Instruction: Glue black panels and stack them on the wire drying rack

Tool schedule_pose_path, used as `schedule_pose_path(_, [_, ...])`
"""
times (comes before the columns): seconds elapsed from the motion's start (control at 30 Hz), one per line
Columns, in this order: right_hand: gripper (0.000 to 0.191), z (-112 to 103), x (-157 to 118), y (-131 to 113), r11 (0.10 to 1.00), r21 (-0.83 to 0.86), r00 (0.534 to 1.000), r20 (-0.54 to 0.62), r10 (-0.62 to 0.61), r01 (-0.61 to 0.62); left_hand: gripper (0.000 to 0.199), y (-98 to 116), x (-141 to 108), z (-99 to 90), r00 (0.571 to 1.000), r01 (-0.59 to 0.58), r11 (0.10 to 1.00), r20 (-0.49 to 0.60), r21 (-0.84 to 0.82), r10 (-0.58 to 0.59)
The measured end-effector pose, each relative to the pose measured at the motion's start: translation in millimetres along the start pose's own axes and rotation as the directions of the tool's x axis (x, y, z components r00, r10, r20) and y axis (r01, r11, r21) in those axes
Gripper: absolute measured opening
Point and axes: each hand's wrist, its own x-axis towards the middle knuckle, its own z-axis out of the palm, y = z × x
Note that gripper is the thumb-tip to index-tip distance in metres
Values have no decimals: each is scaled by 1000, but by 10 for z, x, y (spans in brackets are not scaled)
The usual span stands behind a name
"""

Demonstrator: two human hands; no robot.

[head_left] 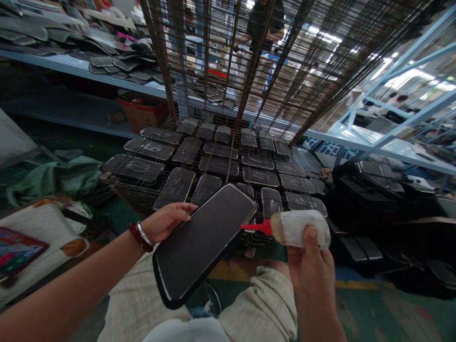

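Observation:
My left hand grips the left edge of a dark rectangular panel with rounded corners, tilted above my lap. A glossy line, perhaps glue, runs along parts of the panel's rim. In my right hand is a white squeeze bottle with a red nozzle, lying sideways. The nozzle tip points left at the panel's upper right edge; I cannot tell whether it touches. Beyond the panel, several similar dark panels lie in rows on a wire rack, many with shiny squiggles on their faces.
Raised wire shelves lean over the rack. A blue shelf at left holds dark pieces above a cardboard box. Black cases are piled at right. A phone rests on a pale bag. People stand or sit in the background.

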Motion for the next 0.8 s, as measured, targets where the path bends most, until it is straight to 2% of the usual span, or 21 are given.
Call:
schedule_pose_path(0.23, [45, 27, -198, 79, 995, -52, 996, 29, 87, -85, 35, -12, 2, 11, 998, -7, 999, -65, -33, 5])
schedule_pose_path(0.43, [38, 3, -357, 132, 993, -91, 993, 84, 86, -78, 34, 5, 21, 26, 996, -15, 998, -89, -53, 11])
schedule_pose_path(0.57, [41, -38, -458, 179, 982, -135, 985, 90, 144, -131, 32, 33, 39, 36, 995, -24, 997, -102, -78, 16])
schedule_pose_path(0.8, [46, -123, -537, 312, 979, -164, 975, 165, 146, -119, 28, 36, 89, 47, 982, -95, 986, -176, -137, 70])
